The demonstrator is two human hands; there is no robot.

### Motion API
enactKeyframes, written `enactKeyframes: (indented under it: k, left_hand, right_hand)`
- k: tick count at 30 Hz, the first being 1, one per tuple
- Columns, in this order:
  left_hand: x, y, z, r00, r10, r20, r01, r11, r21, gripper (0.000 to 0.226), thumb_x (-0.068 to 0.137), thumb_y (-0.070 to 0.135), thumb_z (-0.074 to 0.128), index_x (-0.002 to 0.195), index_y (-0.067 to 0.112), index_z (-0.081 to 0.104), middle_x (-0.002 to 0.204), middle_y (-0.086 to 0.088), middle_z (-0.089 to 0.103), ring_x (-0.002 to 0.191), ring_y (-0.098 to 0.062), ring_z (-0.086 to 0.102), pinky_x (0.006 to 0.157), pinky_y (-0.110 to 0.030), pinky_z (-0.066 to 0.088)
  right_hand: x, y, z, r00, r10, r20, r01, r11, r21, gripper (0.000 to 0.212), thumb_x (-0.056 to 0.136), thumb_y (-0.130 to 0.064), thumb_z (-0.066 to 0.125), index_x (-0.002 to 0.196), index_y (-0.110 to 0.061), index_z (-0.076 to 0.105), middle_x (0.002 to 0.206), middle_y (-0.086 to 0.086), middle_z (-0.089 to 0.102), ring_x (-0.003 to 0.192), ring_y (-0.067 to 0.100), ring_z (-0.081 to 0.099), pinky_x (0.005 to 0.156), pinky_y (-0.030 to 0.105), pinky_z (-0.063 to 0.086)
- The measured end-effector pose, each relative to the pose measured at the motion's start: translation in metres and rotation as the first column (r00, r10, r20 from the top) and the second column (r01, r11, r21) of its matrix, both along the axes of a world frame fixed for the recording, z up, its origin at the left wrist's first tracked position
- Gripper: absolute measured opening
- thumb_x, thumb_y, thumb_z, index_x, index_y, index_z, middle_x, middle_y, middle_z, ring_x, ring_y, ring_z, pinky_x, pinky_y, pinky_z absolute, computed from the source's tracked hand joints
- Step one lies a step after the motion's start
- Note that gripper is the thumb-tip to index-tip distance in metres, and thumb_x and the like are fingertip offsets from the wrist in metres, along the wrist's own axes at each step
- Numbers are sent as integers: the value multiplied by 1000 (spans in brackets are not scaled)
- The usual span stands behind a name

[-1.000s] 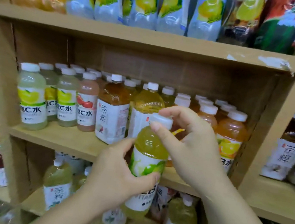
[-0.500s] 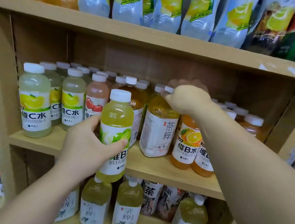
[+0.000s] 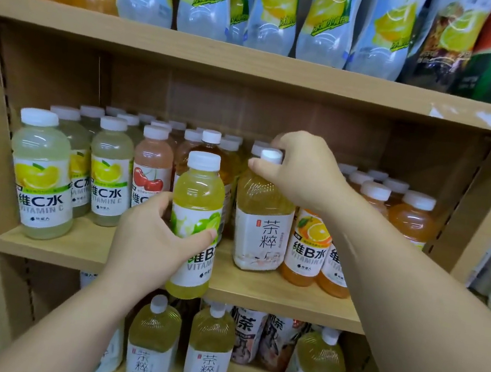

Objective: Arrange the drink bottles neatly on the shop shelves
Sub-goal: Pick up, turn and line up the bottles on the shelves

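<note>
Before the middle shelf [image 3: 256, 292], left hand [image 3: 147, 242] gripping lime bottle [image 3: 198, 192], right hand [image 3: 304, 174] beside it, pinching tea bottle [image 3: 262, 218] by its cap

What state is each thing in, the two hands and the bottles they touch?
Lime bottle: capped, upright, held in front of the shelf.
Tea bottle: capped, upright, standing on the shelf.
Left hand: grips the lime bottle.
Right hand: pinches the tea bottle's cap.

lime bottle [image 3: 198, 194] in left hand [image 3: 147, 245], stocked shelf [image 3: 258, 294]
</note>
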State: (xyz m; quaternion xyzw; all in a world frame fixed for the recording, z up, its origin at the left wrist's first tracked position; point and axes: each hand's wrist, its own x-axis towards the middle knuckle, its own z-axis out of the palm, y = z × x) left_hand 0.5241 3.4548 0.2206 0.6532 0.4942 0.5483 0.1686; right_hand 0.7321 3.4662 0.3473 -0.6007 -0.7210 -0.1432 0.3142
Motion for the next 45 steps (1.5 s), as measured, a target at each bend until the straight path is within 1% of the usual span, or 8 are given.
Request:
enactKeyframes:
  k: [5, 8, 14, 17, 28, 37, 42, 45]
  left_hand:
    - [-2, -2, 6, 1000, 3, 13, -3, 1000, 24, 36, 64, 43, 88, 92, 32, 68, 83, 16, 73, 78, -3, 68, 71, -37, 58]
    - [2, -7, 9, 1000, -15, 0, 15, 999, 39, 34, 63, 45, 85, 90, 35, 66, 82, 20, 72, 77, 5, 65, 67, -28, 54]
    - [33, -8, 11, 995, -88, -37, 88, 996, 12, 36, 68, 43, 87, 97, 33, 68, 85, 21, 71, 80, 6, 64, 67, -22, 51]
    - [59, 1, 8, 993, -114, -42, 114, 994, -5, 36, 69, 43, 88, 97, 32, 68, 86, 21, 71, 81, 8, 63, 63, -18, 48]
    - [126, 59, 7, 993, -57, -107, 47, 995, -93, 50, 70, 49, 88, 104, 21, 67, 106, 2, 74, 97, -20, 69, 84, -42, 59]
    - [129, 66, -1, 988, -154, -34, 147, 978, -146, 50, 81, 42, 82, 125, 24, 66, 117, 8, 72, 107, -15, 68, 94, -43, 58]
    - [120, 22, -5, 994, -86, 69, 83, 996, 38, 52, 90, 45, 70, 137, 24, 58, 123, 6, 66, 106, -14, 63, 94, -43, 55]
    - [120, -32, -3, 956, -291, 49, 283, 951, 121, 47, 81, 60, 62, 123, 39, 61, 109, 17, 65, 91, -5, 61, 77, -32, 55]
  right_hand:
    - [8, -22, -14, 990, -12, -139, 32, 989, 145, 39, 86, -51, 70, 77, -13, 66, 69, 2, 63, 69, 22, 60, 58, 34, 43]
    - [12, -45, -14, 971, 12, -240, 30, 985, 170, 35, 83, -47, 74, 71, -15, 67, 61, -2, 60, 63, 16, 58, 56, 32, 43]
    - [36, -85, -13, 961, -27, -275, 61, 991, 115, 37, 81, -47, 77, 64, -17, 63, 55, -1, 55, 52, 12, 52, 48, 26, 35]
    - [50, -101, -20, 965, -23, -260, 45, 996, 79, 41, 79, -47, 78, 64, -12, 64, 57, 8, 58, 51, 18, 52, 48, 32, 37]
    - [84, -118, -31, 898, 82, -432, -87, 996, 7, 36, 77, -43, 82, 58, -18, 63, 51, -5, 54, 46, 5, 48, 44, 19, 33]
    - [95, -105, -33, 871, 75, -486, -104, 994, -34, 34, 79, -41, 82, 62, -16, 66, 56, 0, 56, 48, 5, 48, 48, 25, 38]
    - [97, -104, -38, 853, 49, -519, -80, 996, -37, 32, 79, -39, 83, 64, -16, 67, 57, 0, 58, 49, 6, 49, 50, 28, 39]
    - [94, -110, -40, 860, 50, -507, -78, 996, -34, 32, 79, -40, 83, 67, -14, 69, 63, 7, 65, 53, 8, 53, 52, 30, 41]
